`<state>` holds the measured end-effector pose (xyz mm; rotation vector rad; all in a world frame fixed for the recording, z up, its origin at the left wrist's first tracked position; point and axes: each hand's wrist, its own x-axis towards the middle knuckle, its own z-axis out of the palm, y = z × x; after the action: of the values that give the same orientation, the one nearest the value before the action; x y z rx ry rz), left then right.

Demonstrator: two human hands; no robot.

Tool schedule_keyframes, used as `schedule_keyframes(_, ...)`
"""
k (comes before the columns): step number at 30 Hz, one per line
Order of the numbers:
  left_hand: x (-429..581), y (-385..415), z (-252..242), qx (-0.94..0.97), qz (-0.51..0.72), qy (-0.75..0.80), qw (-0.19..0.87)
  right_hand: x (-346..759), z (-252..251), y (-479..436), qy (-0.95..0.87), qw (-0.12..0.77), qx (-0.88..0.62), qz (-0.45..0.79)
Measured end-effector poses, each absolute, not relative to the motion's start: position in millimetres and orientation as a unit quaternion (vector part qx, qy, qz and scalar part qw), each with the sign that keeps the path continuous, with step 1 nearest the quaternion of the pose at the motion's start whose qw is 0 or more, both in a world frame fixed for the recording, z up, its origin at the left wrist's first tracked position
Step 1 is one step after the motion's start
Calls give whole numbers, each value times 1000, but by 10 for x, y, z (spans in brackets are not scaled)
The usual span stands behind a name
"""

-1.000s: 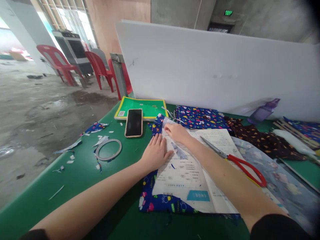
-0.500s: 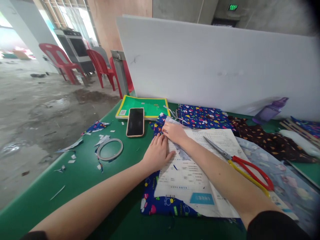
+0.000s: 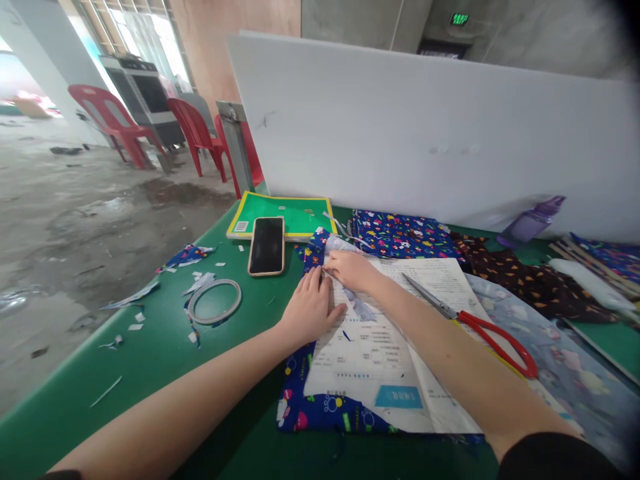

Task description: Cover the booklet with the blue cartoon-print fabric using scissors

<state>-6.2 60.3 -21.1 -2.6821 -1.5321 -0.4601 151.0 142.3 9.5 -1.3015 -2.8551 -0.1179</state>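
Observation:
An open booklet with printed pages (image 3: 370, 353) lies on blue patterned fabric (image 3: 295, 393), whose border shows at the left and bottom. My left hand (image 3: 307, 307) rests flat on the fabric's left border and the page edge, fingers stretched forward. Beside its fingertips, my right hand (image 3: 350, 270) has its fingers closed at a pale strip (image 3: 364, 310) that looks like cloth and runs under the hand. Exactly what the fingertips pinch is partly hidden. Scissors (image 3: 450, 312) with red and yellow handles lie across the page by my right forearm.
Left on the green table are a phone (image 3: 267, 247), a green book (image 3: 295, 212), a tape roll (image 3: 215, 301) and scraps. Folded blue fabric (image 3: 400, 233), dark brown fabric (image 3: 525, 280) and a purple bottle (image 3: 530, 223) lie right. A white board (image 3: 425, 133) stands behind.
My right hand has shifted slightly nearer to me, showing more of the pale strip beyond it. My left hand stays almost still. The whole view has drifted slightly left.

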Motion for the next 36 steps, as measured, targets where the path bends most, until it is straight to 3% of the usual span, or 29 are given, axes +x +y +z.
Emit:
schedule_keyframes(17, -98, 735, -155, -854, -160, -496, -4, 1488, 102, 1276, -899, -20, -431, -79)
schedule_keyframes(36, -152, 791, -101, -862, -157, -474, 89, 1621, 53, 1398, -877, -9, -477, -55)
